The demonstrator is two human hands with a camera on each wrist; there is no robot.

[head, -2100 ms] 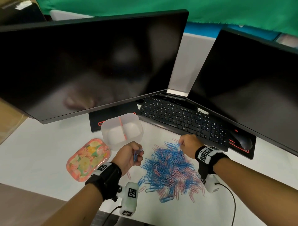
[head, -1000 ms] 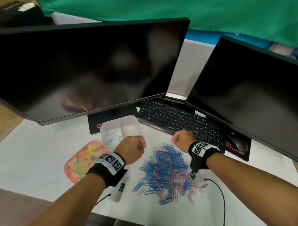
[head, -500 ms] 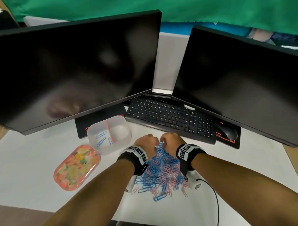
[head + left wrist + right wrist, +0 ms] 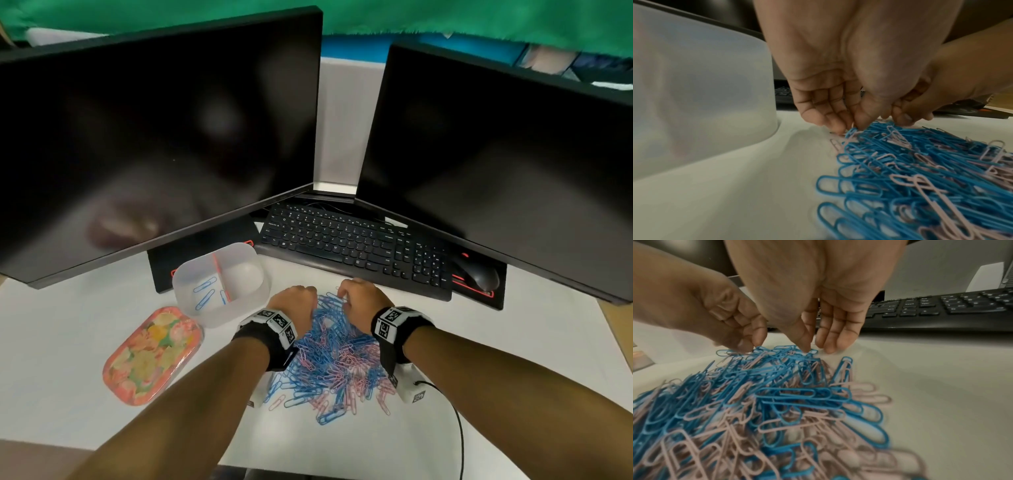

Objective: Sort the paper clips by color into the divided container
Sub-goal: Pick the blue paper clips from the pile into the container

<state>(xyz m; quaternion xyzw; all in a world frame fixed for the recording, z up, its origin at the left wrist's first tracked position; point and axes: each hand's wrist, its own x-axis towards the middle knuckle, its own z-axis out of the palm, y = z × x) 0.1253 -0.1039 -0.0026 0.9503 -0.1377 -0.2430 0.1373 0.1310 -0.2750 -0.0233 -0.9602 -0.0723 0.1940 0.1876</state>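
A heap of blue and pink paper clips lies on the white desk. Left of it stands a translucent container with a pink divider; a few blue clips lie in its left compartment, and the right one looks empty. Both hands work the heap's far edge. My left hand pinches a blue clip between thumb and fingertips. My right hand points down with fairly straight fingers; its thumb tip rests on a blue clip, the other fingertips on the desk beside it.
A floral pink lid lies left of the heap. A black keyboard sits just beyond the hands, with a mouse at its right. Two dark monitors overhang the back of the desk. A cable trails from the right wrist.
My left hand went to the container, left blue clips in the left compartment, and came back to the heap. My right hand shifted left; both now meet at the far edge.
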